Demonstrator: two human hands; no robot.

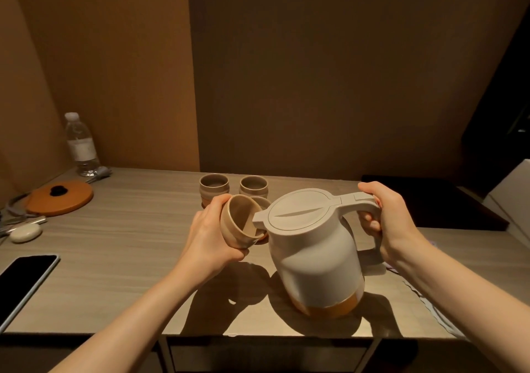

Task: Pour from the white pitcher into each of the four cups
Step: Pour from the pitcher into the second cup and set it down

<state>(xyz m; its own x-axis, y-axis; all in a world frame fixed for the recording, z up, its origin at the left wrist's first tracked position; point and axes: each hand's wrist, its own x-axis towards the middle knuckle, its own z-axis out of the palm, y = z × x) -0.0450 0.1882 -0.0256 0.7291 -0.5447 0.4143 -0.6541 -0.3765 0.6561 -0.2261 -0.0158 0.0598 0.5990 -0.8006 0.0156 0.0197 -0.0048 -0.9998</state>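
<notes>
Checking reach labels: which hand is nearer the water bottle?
Left. The left hand, holding a cup, is mid-table, right of and nearer the camera than the water bottle at the back left. The right hand grips the pitcher handle, farther right.

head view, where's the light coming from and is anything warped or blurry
Head view: warm dim light from behind and above, throwing hard shadows of the pitcher and cup toward the table's near edge; wide-angle bending tilts the walls and bottle; hands sharp.

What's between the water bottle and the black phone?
In the head view, the round orange lid and a small white case lie between the water bottle and the phone.
</notes>
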